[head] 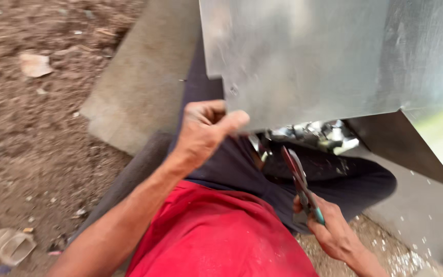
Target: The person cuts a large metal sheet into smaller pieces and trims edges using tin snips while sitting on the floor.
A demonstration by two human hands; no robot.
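While the left hand pinches the lower edge of the metal sheet, thumb on the near face and fingers curled behind, the right hand is closed round the handles of the snips, whose blades point up at that same edge; blade position is blurred. Sheet stands over the lap, above dark trousers, bare ground to the left. Judgement: steady support close beside the blades, fingers clear of the cut line, gives a cleaner cut.
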